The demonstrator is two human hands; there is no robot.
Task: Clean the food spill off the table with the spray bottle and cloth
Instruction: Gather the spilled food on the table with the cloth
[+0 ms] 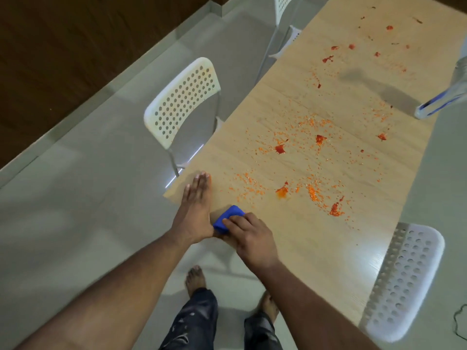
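Cloth (228, 218), blue, bunched under your right hand (249, 236): fingers (237, 221) curled, clutching it at near counter (328, 248) edge. Left hand (194, 210) flat, fingers straight, touching cloth's side, prob. as a catch wall. Spill (303, 168) beyond fingers, unwiped. Spray bottle (444, 97) far right.

- The left hand (193, 213) and right hand (249, 238) were bare, without rings or watch.
- Both forearms were bare, with no sleeves in view.
- The dark, pale-flecked trousers (192, 322) reached the ankles.
- Both feet were bare.
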